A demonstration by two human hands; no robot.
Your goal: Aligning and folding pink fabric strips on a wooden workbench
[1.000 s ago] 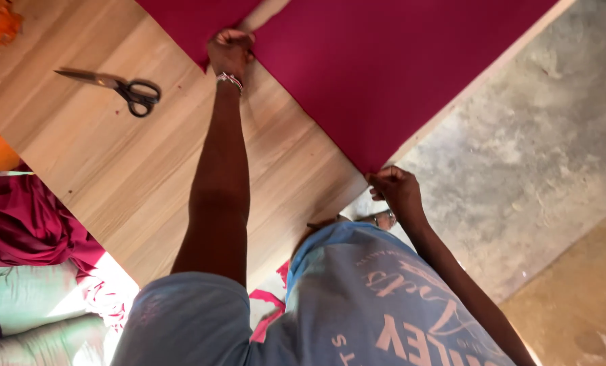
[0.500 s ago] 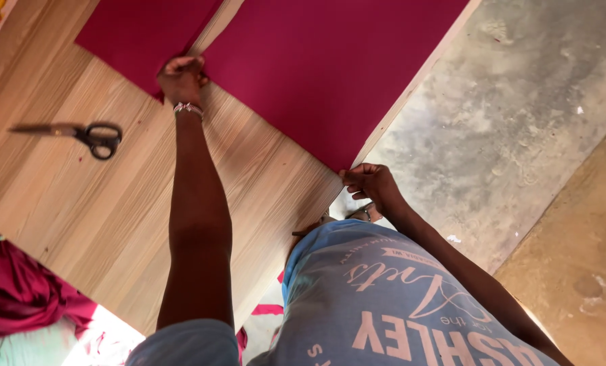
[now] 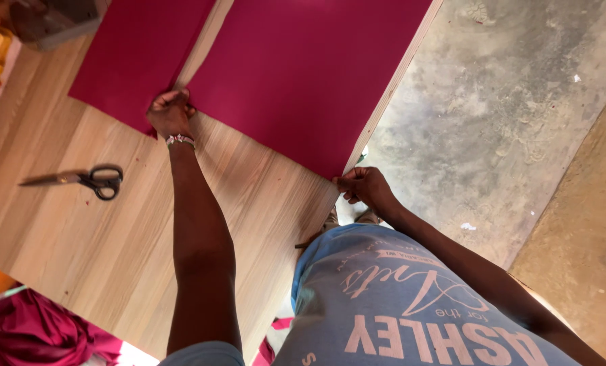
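the left hand (image 3: 170,112) is closed, and a near corner of the flat crimson fabric sheet (image 3: 310,74) is pinched between its fingers; a beaded bracelet (image 3: 179,140) is worn at the wrist. the right hand (image 3: 362,185) is closed on the sheet's other near corner, at the edge of the pale wooden table (image 3: 147,224). the fabric is spread flat on the table's far half, beside a second crimson piece (image 3: 133,54) (a narrow strip of wood shows between them). black-handled scissors (image 3: 86,179) lie apart, to the left of the left forearm. grey concrete floor (image 3: 506,102) is seen to the right of the table.
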